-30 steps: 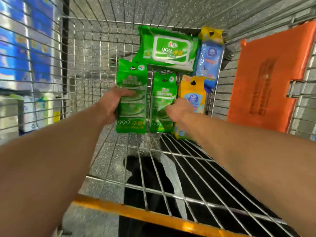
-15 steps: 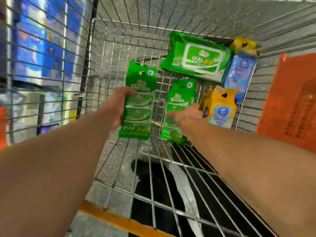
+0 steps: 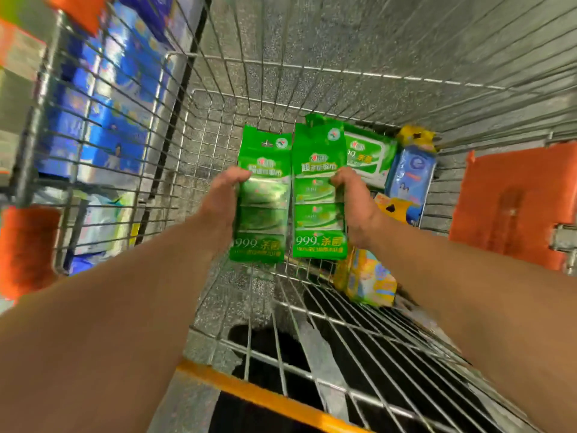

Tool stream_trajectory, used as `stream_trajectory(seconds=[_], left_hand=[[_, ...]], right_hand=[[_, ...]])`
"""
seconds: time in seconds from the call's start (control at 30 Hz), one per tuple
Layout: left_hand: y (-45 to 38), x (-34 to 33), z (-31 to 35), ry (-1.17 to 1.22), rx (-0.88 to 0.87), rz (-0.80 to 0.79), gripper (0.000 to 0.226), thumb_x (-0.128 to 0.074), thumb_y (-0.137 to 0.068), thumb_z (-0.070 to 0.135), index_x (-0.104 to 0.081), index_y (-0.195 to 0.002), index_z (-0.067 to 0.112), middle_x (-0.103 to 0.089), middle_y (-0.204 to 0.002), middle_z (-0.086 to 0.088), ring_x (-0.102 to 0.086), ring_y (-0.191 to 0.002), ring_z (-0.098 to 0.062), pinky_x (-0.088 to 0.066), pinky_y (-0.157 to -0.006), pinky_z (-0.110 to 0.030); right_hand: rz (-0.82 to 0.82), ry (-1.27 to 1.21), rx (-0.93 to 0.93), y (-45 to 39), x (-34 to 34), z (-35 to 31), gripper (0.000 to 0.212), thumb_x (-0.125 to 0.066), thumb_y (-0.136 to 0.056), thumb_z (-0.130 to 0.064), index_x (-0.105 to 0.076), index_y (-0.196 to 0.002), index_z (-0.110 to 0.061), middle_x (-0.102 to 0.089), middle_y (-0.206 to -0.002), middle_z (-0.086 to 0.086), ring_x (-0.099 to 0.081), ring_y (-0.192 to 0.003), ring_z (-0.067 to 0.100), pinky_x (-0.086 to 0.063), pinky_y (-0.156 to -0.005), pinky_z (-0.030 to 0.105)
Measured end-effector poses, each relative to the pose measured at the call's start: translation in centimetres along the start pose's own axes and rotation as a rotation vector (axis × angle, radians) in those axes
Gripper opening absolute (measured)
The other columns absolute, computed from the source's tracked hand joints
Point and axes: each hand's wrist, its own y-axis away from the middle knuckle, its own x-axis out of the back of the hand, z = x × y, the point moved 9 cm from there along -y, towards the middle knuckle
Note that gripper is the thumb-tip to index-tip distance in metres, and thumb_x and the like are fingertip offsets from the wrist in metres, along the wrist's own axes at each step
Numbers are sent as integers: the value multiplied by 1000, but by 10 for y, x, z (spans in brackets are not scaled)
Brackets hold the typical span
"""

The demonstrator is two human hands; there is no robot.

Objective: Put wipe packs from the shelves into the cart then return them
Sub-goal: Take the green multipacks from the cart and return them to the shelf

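Two tall green wipe packs are held side by side above the wire cart. My left hand grips the left green pack by its left edge. My right hand grips the right green pack by its right edge. Behind them on the cart floor lie a wide green wipe pack, a blue wipe pack and a yellow-topped pack. A yellow pack lies under my right forearm.
The orange child-seat flap stands at the cart's right side. Shelves with blue packages show through the cart's left wall. An orange-yellow bar runs along the near end of the cart.
My right hand has taken hold of the second green pack and lifted it level with the left one. Both packs have risen off the cart floor, and the view has swung right.
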Motion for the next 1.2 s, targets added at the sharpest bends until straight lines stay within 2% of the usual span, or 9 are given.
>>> stream_trajectory(seconds=[0.13, 0.3, 0.47, 0.67, 0.77, 0.87, 1.0, 1.1, 1.2], left_hand=[[21, -22, 25, 156, -66, -95, 57, -36, -98, 53, -80, -92, 17, -78, -100, -11, -74, -90, -29, -60, -79, -39], [66, -25, 46, 265, -115, -198, 77, -38, -89, 73, -61, -136, 16, -62, -135, -17, -61, -121, -39, -42, -105, -63], [132, -16, 78, 236, -232, -211, 84, -24, -90, 79, -80, -100, 18, -75, -111, -14, -73, -98, -32, -59, -85, -46], [220, 9, 121, 252, -417, -221, 87, -32, -87, 81, -62, -134, 15, -66, -129, -18, -63, -118, -39, -48, -101, -60], [268, 35, 138, 273, -518, -173, 83, -34, -87, 80, -65, -131, 17, -68, -127, -16, -65, -116, -37, -49, -101, -58], [323, 69, 156, 295, -637, -101, 78, -33, -90, 76, -66, -129, 17, -70, -123, -16, -68, -112, -36, -54, -95, -54], [403, 126, 180, 298, -793, -5, 77, -31, -92, 75, -68, -125, 17, -70, -122, -16, -68, -111, -37, -51, -98, -55], [463, 173, 191, 320, -851, 148, 81, -43, -79, 84, -71, -122, 21, -71, -121, -14, -68, -111, -37, -50, -99, -57], [519, 222, 197, 352, -916, 320, 93, -53, -60, 94, -70, -123, 29, -69, -128, -9, -68, -113, -33, -49, -101, -54]], right_hand=[[-61, -177, 109, 28, -16, -37, 65, -36, -88, -73, -70, -116, -25, -74, -112, 6, -70, -105, 29, -54, -94, 46], [-73, -182, 187, 77, -27, -60, 74, -31, -87, -79, -70, -122, -27, -74, -116, 5, -70, -107, 29, -50, -100, 55], [-148, -154, 269, 146, -57, -82, 78, -28, -88, -80, -72, -118, -24, -76, -110, 7, -72, -101, 30, -56, -90, 47], [-208, -95, 459, 235, -101, -124, 78, -28, -89, -79, -71, -122, -22, -74, -113, 10, -72, -103, 31, -55, -92, 49], [-237, -26, 544, 281, -130, -140, 75, -26, -91, -76, -73, -117, -23, -77, -106, 7, -74, -98, 27, -58, -83, 42], [-287, 32, 636, 327, -167, -153, 72, -23, -94, -74, -72, -118, -26, -76, -108, 6, -73, -100, 25, -53, -95, 46], [-410, 57, 708, 394, -233, -166, 71, -25, -95, -72, -69, -122, -25, -76, -111, 6, -72, -103, 26, -54, -92, 46], [-524, 42, 735, 445, -286, -170, 67, -28, -95, -69, -69, -121, -24, -75, -113, 7, -72, -104, 27, -56, -89, 46], [-661, 25, 731, 488, -338, -167, 67, -30, -94, -71, -74, -116, -25, -73, -118, 9, -69, -109, 30, -49, -100, 56]])
